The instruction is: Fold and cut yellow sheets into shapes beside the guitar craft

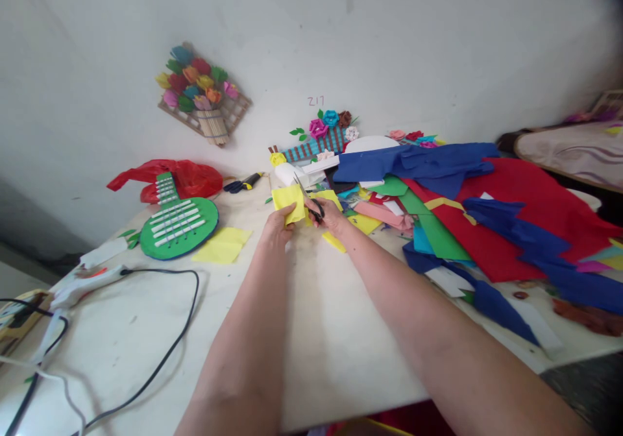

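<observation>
Between thumb and fingers my left hand [281, 220] pinches a piece of yellow paper [288, 202], lifted above the table. My right hand [331, 215] is closed around the black handles of a pair of scissors [316, 211]. Their blades point up and to the left, along the right edge of the yellow paper; whether they touch it I cannot tell. More yellow pieces lie behind and below my right hand, among them a small strip [333, 241]. A yellow sheet [222, 244] rests on the table to the left.
A green guitar-shaped craft [180, 227] lies left, by a red plastic bag [187, 175] and yellow-black cutters [244, 182]. A glue gun [87, 287] trails a black cord [192, 313] at front left. Red [487, 241], blue and green sheets pile up right. Paper flowers [318, 128] stand against the wall.
</observation>
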